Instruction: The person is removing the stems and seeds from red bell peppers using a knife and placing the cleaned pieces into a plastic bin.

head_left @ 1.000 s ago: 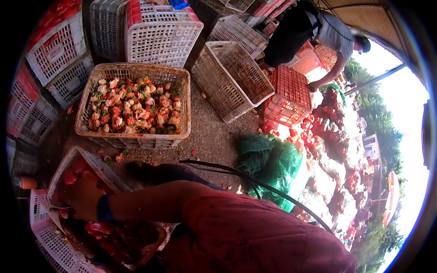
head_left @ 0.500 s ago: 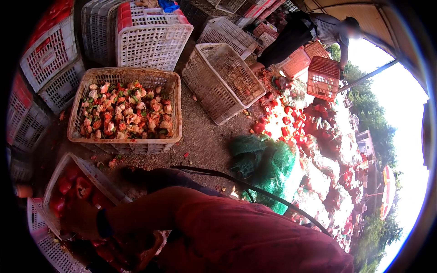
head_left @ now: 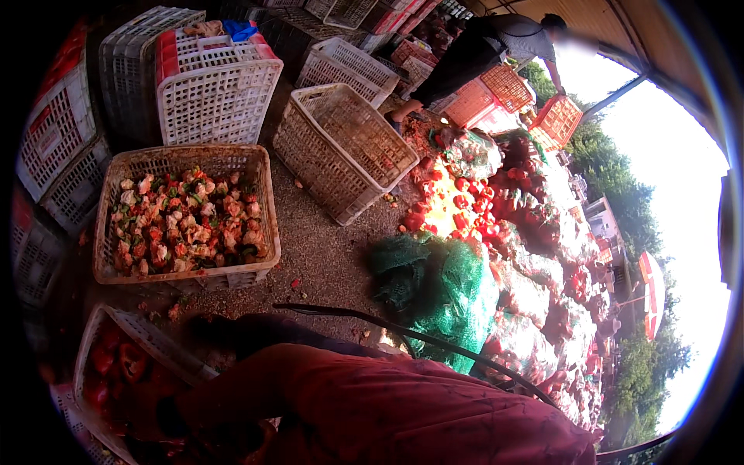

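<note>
From the lower right my right arm, in a red sleeve, reaches into a white plastic crate [head_left: 147, 329] at the lower left. My right hand [head_left: 141, 404], past a dark wristband [head_left: 170, 417], is down among red bell peppers [head_left: 133, 361]. Deep shadow hides its fingers, so I cannot see whether it grips one. At the bottom edge, a dim shape [head_left: 252, 443] beside the crate may be my left hand; its fingers do not show. Just beyond stands a dirty crate [head_left: 275, 232] full of cut-out pepper cores and stems [head_left: 190, 221].
An upturned-edge empty-looking crate [head_left: 306, 147] tilts on the littered floor. Stacked crates [head_left: 217, 101] line the left and back. A green net [head_left: 457, 298] lies near filled pepper sacks [head_left: 527, 267]. Another person [head_left: 496, 46] handles an orange crate [head_left: 556, 122] at the far right.
The view has shifted, so the crates sit lower and farther left. My right hand stays in the pepper crate. The other person's orange crate has tilted.
</note>
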Motion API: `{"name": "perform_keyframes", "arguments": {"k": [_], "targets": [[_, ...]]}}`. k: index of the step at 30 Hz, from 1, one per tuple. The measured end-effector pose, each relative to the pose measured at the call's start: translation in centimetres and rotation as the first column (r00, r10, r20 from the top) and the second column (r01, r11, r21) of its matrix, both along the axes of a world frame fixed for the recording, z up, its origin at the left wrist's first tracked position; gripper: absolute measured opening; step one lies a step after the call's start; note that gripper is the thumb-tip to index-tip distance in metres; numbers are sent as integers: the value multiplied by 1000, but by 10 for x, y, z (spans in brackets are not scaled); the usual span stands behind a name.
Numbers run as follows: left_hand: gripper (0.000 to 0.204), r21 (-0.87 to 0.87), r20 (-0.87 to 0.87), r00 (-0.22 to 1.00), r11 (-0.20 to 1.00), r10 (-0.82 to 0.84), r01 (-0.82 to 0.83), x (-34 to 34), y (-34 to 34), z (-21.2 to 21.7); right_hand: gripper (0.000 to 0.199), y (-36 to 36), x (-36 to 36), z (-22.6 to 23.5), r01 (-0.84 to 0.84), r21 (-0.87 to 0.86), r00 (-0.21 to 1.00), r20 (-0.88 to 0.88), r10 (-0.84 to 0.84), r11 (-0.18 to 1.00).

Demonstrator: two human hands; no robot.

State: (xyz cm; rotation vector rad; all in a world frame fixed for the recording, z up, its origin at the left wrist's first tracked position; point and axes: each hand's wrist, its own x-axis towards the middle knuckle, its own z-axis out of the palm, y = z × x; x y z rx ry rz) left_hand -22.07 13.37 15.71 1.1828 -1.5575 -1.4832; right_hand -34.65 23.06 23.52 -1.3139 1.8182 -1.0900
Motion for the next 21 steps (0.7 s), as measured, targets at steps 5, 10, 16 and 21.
{"name": "perform_keyframes", "arguments": {"k": [5,10,16,21], "targets": [[34,-10,30,999,1000,-18,19,-13,1,-3,22,1,11,-10,94,183,993,-85,-80,979],[32,-23,53,998,1000,-16,17,-17,3,-4,22,9,8,2,-62,204,972,-210,106,977],[30,-88,87,992,992,93,-85,28,-12,-4,32,12,-8,18,2,3,951,-308,-1,1000],[27,-21,-229,973,1000,17,-23,87,-51,-18,29,-1,-19,-25,106,-68,991,-71,-111,992]]}}
